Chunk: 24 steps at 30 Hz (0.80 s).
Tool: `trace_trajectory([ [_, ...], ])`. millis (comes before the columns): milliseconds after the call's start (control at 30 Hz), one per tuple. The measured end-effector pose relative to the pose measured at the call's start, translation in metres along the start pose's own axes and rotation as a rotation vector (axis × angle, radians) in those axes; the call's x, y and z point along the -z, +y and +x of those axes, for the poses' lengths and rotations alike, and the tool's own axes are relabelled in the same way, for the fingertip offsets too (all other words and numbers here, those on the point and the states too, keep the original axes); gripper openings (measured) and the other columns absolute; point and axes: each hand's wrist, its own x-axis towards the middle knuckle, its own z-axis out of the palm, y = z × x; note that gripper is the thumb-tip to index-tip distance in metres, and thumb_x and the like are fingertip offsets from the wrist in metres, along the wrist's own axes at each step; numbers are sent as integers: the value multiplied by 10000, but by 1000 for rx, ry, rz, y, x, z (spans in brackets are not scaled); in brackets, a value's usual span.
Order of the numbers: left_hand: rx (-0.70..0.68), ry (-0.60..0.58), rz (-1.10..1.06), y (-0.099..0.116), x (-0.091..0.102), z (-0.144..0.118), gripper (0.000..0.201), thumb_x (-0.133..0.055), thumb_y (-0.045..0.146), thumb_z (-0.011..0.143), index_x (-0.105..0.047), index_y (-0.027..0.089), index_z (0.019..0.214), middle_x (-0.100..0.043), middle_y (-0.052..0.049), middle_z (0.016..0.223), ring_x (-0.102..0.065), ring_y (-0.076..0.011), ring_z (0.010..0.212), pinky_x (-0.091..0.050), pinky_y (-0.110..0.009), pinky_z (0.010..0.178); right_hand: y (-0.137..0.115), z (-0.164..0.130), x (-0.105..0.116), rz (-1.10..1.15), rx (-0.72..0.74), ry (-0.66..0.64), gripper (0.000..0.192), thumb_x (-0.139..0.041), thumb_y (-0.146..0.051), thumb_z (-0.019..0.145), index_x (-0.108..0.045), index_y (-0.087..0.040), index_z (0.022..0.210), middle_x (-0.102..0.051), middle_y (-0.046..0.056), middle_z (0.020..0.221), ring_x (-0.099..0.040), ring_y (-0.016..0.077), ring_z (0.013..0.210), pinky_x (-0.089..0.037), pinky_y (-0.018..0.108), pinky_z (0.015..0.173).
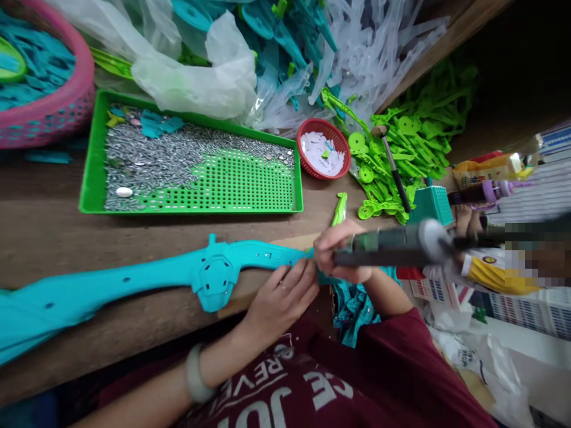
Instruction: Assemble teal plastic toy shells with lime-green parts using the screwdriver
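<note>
Holding a long turquoise plastic part [147, 279] flat across the wooden bench [44, 238], we are taking that part as our landmark for every item listed. Left hand [281, 300]: fingers spread and pressing on the near edge of the part's right end, steadying it. Right hand [341, 249]: wrapped around a dark powered screwdriver [392, 245], lying level at that same right end; its tip is hidden behind the hand, so we cannot tell whether it is touching the part. Beyond the part, we are keeping a green perforated tray [93, 178] holding a heap of small silver screws [169, 154], covering roughly the far half of the tray floor. Beyond the part's right end, a small red basket [307, 167] is holding white bits, with a pile of lime-green parts [401, 148] further right. Beyond the part's left end, a pink basket [66, 107] is holding more turquoise pieces. Progress, as we are judging it: several screw holes along the part are showing open, so most fastening seems left, and many parts are waiting.
</note>
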Motion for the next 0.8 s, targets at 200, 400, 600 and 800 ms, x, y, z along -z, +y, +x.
trace_trajectory([
  [200,-126,-35,-1,3,10,-7,303,-449,44,972,-687,77,1156,-736,-140,1158,-663,-264,1124,-512,-400,940,3,43,25,-103,-13,378,476,-650,-574,846,-501,-286,1194,-573,-57,727,-593,120,561,-552,272,534],
  [400,139,-89,-692,24,40,-57,184,-498,117,1004,-675,148,1047,-742,-48,877,-699,-143,817,-568,-273,768,-33,-10,44,-711,-91,6,637,-659,-546,859,-462,-227,1375,-551,138,1383,-522,294,1294,-478,540,1060],
  [600,1141,-342,-1550,45,19,-47,403,-438,454,1048,-645,140,1191,-732,-167,1176,-733,-203,992,-625,-318,774,-36,-71,30,-1220,-28,-670,322,-554,-205,968,-560,-140,1284,-579,155,1408,-512,313,1293,-409,518,1074],
  [800,1765,-217,-1585,54,27,-14,505,-938,546,553,-747,177,839,-763,-39,875,-675,-152,772,-594,-231,646,-36,-74,31,-1380,258,-619,261,-456,-159,1028,-548,-135,1271,-685,99,1196,-597,221,1052,-432,396,922],
])
